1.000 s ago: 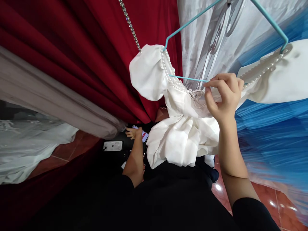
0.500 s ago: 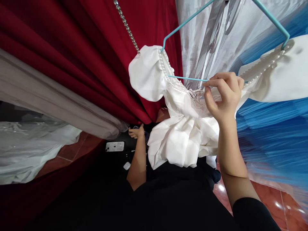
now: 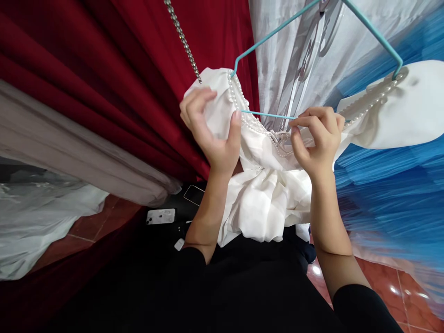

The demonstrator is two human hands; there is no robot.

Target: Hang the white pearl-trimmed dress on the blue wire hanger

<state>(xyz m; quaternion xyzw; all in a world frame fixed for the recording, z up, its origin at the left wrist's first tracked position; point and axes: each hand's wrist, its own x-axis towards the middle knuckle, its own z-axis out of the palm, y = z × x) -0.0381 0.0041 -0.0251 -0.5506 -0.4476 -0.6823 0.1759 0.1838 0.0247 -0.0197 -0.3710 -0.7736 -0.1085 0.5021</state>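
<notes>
The left hand [image 3: 211, 132] has risen from beside the smartphone [image 3: 193, 195] to the puffed sleeve [image 3: 218, 111], so both hands are now up at the white dress [image 3: 262, 203] instead of one. It is wide open, thumb well apart from the fingers, and grips nothing; whether it touches the fabric I cannot tell. The right hand [image 3: 317, 143] keeps its thumb and forefinger closed on the lower bar of the turquoise hanger [image 3: 277, 30]. The dress hangs from that hanger in front of the person, satiny and gathered below the bodice, with pearl strings [image 3: 255, 124] along the neckline
</notes>
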